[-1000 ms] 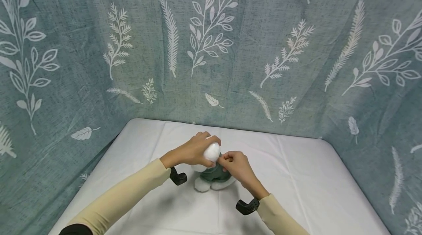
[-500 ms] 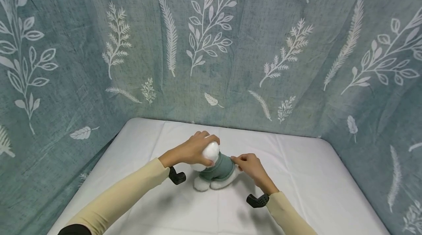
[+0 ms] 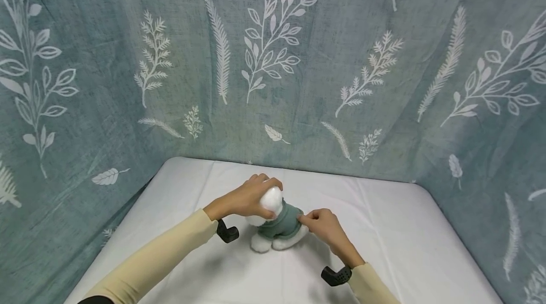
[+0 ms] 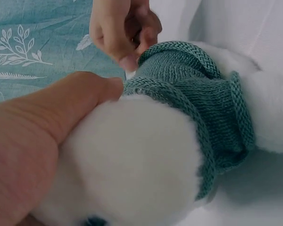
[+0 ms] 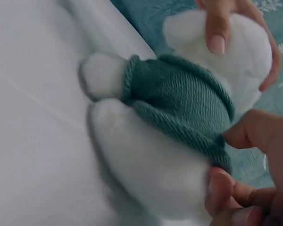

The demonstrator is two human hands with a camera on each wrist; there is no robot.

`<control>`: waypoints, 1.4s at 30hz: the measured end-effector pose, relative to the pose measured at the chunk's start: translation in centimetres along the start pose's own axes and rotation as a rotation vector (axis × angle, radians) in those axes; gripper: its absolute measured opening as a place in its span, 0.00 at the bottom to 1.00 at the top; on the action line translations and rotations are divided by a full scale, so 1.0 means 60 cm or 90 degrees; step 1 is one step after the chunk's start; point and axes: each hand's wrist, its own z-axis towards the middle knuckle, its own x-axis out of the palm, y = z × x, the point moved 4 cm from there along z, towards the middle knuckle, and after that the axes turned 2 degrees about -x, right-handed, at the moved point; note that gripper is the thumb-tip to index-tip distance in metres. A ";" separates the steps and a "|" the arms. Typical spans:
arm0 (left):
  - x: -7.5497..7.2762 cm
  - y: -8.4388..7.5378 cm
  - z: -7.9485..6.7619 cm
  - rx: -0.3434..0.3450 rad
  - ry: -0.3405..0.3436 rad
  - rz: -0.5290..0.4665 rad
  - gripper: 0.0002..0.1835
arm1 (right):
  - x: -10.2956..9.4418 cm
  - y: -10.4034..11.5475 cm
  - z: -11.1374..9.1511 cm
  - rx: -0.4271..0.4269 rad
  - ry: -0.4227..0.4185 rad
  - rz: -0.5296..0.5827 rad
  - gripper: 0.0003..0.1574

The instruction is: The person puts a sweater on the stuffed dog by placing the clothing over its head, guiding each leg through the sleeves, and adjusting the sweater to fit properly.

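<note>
A white plush toy (image 3: pixel 272 200) wearing a green knitted sweater (image 3: pixel 285 221) is on the white-covered table. My left hand (image 3: pixel 250 197) grips the toy's round head from the left, thumb on the near side. In the left wrist view the fluffy head (image 4: pixel 141 155) fills the foreground, with the sweater's rolled collar behind it. My right hand (image 3: pixel 323 228) pinches the sweater's lower hem at the toy's rear. The right wrist view shows that thumb and curled fingers (image 5: pixel 220 188) at the rolled hem (image 5: pixel 179 132), above the white hind part (image 5: pixel 146 165). A white front leg (image 5: pixel 104 77) sticks out of the sweater.
The white cloth (image 3: pixel 384 228) covers the table around the toy. A blue-green curtain (image 3: pixel 307 81) printed with white leaves hangs behind and along both sides. Each wrist wears a black device, one (image 3: pixel 336 276) on the right and one (image 3: pixel 227 232) on the left.
My right hand has moved right, from near the toy's neck to the sweater's rear hem, and the sweater now lies spread over the back. My left hand keeps its hold on the head.
</note>
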 end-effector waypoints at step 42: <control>0.095 0.157 0.042 -0.054 0.122 -0.487 0.25 | 0.086 0.053 -0.061 -0.174 0.071 -0.056 0.18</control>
